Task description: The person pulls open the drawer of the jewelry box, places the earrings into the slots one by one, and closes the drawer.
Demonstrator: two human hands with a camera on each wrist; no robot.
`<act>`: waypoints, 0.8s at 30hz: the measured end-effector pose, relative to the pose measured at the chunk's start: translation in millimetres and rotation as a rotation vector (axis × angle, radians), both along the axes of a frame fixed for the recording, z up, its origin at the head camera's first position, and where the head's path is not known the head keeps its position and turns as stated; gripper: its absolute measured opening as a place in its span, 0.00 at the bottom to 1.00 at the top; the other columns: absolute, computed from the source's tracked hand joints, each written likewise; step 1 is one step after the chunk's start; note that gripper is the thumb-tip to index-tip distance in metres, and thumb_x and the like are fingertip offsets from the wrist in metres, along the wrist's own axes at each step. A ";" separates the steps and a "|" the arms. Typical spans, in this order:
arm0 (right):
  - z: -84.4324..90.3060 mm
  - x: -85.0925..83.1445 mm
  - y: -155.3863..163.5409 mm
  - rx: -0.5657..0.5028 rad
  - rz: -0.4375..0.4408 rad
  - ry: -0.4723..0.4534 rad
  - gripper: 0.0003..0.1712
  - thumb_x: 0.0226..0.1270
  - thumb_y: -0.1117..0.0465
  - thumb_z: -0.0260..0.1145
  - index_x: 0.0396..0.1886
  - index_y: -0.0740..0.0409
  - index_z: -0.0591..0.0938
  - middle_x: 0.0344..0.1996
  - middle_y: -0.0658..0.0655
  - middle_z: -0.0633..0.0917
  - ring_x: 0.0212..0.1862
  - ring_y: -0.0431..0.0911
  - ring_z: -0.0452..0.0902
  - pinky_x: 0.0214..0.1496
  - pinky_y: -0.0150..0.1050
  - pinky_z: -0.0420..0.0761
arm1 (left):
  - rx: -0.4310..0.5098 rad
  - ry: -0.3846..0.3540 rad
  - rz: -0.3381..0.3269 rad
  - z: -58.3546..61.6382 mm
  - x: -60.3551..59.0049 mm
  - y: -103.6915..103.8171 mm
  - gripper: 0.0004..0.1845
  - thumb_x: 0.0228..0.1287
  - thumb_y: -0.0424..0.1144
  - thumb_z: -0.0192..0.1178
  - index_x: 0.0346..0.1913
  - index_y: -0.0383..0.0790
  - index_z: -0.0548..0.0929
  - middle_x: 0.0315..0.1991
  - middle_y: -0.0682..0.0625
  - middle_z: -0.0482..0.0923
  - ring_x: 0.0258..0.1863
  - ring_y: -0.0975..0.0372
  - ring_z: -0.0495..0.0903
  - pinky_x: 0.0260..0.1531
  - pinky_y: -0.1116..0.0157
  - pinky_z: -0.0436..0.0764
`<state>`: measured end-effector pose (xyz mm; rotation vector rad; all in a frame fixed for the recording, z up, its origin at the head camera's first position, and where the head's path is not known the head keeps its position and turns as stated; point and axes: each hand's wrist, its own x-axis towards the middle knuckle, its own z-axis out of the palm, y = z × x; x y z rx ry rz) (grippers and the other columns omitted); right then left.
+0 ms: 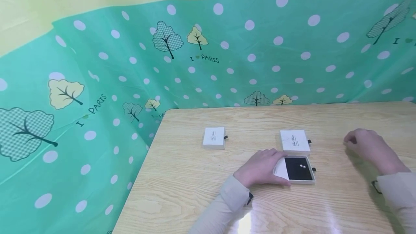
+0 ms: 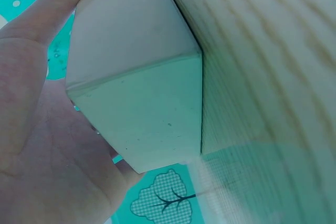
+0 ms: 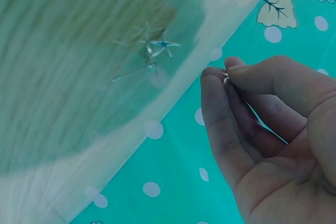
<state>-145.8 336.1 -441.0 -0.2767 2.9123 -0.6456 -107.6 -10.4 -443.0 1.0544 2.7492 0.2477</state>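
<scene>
A white jewellery box (image 1: 281, 171) lies on the table with its drawer slid partly out to the right. My left hand (image 1: 261, 167) grips the box's sleeve, thumb along the near side and fingers over the far side. In the drawer, a small silvery earring (image 1: 303, 166) sits on the black insert (image 1: 294, 173). To the right, my right hand (image 1: 370, 151) pinches a tiny silvery piece (image 3: 226, 80) between thumb and fingertips; its exact kind I cannot tell. Beside that hand, a silvery starfish-shaped earring (image 3: 164, 44) lies on the wood in the right wrist view.
Just behind the opened box is a closed white box (image 1: 295, 142) with a black pull tab. Another closed white box (image 1: 214, 137) stands farther left on the wooden table (image 1: 182, 176). A green dotted cloth (image 1: 234, 46) hangs behind and along the left side.
</scene>
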 end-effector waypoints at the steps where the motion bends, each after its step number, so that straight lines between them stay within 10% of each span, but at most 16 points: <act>1: 0.5 0.6 -0.3 -0.003 0.002 0.006 0.14 0.64 0.67 0.61 0.42 0.77 0.82 0.42 0.79 0.81 0.47 0.75 0.75 0.44 0.65 0.76 | 0.001 0.001 0.001 -0.6 -0.1 -0.1 0.50 0.48 0.75 0.64 0.72 0.56 0.66 0.57 0.61 0.74 0.44 0.72 0.71 0.46 0.76 0.70; 24: 28.1 22.8 -44.4 -0.057 0.037 0.202 0.08 0.62 0.71 0.66 0.40 0.72 0.85 0.40 0.74 0.85 0.45 0.71 0.80 0.45 0.64 0.79 | 0.001 -0.006 0.010 -1.2 0.4 0.9 0.50 0.48 0.75 0.64 0.72 0.55 0.66 0.56 0.61 0.75 0.43 0.73 0.71 0.49 0.75 0.71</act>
